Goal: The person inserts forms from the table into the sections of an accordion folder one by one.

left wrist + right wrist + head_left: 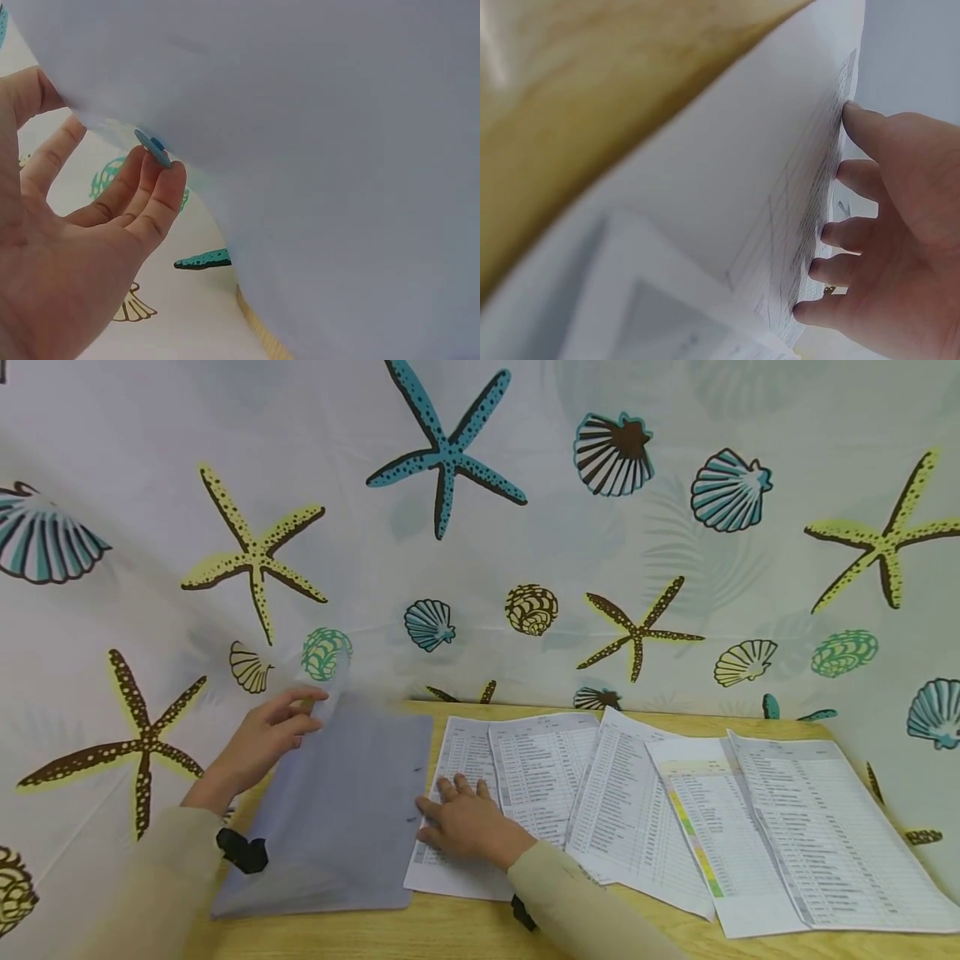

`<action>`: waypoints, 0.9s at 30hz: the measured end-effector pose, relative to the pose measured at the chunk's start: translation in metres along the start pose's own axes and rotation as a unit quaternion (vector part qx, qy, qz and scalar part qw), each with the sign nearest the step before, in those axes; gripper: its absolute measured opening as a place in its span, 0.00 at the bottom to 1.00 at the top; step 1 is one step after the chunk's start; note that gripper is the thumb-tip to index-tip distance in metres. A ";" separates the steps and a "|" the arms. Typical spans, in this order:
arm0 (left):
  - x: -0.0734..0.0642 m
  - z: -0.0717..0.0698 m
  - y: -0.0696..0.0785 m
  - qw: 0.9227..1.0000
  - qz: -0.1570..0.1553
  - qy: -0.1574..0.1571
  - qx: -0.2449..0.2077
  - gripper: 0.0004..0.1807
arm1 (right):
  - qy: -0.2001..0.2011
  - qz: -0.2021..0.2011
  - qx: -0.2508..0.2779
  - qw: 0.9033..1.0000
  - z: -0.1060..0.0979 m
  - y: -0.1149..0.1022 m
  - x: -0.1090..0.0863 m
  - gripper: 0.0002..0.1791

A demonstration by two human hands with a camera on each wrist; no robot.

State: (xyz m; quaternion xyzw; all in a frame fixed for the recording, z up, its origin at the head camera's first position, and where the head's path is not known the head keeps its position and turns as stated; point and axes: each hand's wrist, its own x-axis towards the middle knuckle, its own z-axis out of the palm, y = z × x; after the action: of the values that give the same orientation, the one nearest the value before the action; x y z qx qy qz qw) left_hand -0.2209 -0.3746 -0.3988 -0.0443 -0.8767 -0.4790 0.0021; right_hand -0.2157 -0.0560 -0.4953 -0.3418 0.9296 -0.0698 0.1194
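Note:
My left hand (273, 731) grips the raised, blurred edge of a translucent blue-grey plastic envelope folder (352, 827) lying at the left of the table. In the left wrist view its fingertips are at a small blue snap button (153, 148) on the plastic's edge, and part of the thumb is hidden by the plastic. My right hand (468, 818) rests with spread fingers on the leftmost printed sheet (450, 881), just right of the folder. The right wrist view shows its fingertips on the small print of that sheet.
More printed list sheets overlap to the right: one (547, 768), another (630, 802), one with a coloured strip (720, 852) and a far-right one (840, 835). Beneath is a wood-grain table (420, 935). A starfish-and-shell curtain (480, 568) hangs close behind and at the sides.

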 end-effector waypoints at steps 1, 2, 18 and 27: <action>0.000 -0.002 -0.001 1.000 -0.005 0.000 -0.006 0.26 | -0.001 0.000 -0.001 1.000 0.000 0.000 0.000 0.33; -0.001 -0.005 -0.002 1.000 -0.010 -0.002 -0.014 0.26 | -0.001 0.001 0.000 1.000 0.000 0.000 0.000 0.33; -0.004 -0.026 -0.011 0.980 0.008 -0.015 -0.196 0.23 | -0.026 0.009 0.009 1.000 -0.010 0.001 -0.001 0.35; -0.001 -0.026 -0.008 0.985 -0.002 -0.029 -0.169 0.26 | -0.044 0.012 -0.003 0.999 -0.012 0.001 0.002 0.36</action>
State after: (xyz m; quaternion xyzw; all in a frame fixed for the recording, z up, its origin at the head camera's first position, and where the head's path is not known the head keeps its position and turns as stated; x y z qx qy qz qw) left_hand -0.2215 -0.4001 -0.3913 -0.0564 -0.7830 -0.6186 -0.0314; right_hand -0.2209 -0.0560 -0.4840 -0.3334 0.9277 -0.0509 0.1601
